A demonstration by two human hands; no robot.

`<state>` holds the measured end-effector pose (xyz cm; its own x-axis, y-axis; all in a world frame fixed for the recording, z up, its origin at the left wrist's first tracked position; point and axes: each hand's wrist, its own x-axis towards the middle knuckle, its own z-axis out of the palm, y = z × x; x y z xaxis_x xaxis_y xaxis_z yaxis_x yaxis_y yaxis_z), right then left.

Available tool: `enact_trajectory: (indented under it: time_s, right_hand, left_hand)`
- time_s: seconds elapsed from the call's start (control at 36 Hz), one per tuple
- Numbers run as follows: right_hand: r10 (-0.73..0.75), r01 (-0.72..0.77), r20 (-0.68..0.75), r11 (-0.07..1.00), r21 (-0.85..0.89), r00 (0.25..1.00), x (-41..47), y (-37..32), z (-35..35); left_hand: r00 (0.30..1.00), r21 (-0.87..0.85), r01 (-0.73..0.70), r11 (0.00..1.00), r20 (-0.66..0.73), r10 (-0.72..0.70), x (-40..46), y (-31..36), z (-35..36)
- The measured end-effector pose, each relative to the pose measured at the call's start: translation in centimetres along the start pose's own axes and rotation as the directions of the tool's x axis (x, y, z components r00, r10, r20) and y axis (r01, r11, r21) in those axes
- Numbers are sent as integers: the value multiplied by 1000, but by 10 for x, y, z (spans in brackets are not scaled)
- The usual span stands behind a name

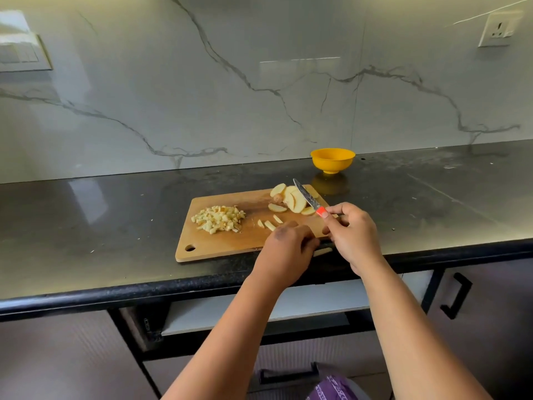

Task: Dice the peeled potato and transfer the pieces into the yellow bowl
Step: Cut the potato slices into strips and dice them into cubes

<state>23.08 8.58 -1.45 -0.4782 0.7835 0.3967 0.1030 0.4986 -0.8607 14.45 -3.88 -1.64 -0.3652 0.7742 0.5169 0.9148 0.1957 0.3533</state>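
Potato slices (292, 199) lie at the far right of my cutting board (219, 246); diced pieces (218, 219) are heaped at its left. My right hand (350, 233) grips the knife (308, 197), blade raised over the slices. My left hand (288, 249) curls over strips (269, 225), apparently pinching one. The yellow bowl (332, 160) stands behind on the counter (86, 226).

The bowl (332, 160) is bright yellow. The cutting board (225, 243) is warm brown wood with darker stains. The diced potato (218, 218) and the slices (292, 199) are pale yellow. The knife (309, 197) has a mottled grey blade and an orange-red handle. The desk (101, 220) is glossy black, speckled at its edge. The wall (259, 82) is white marble with grey veins.
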Motion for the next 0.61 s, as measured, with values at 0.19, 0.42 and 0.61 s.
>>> enact_trajectory:
  time_s: [0.19,0.42,0.61]
  right_hand:
    - [23,-23,7,999,-22,1000,1,1,0]
    - [8,-8,10,1000,-11,1000,2,6,1]
    - [-32,33,30,999,-6,999,2,7,2]
  left_hand:
    - [991,35,13,999,136,-17,5,9,0]
    - [946,100,275,956,-208,-251,9,-10,-4]
    - [855,9,472,882,-249,-455,26,-28,-14]
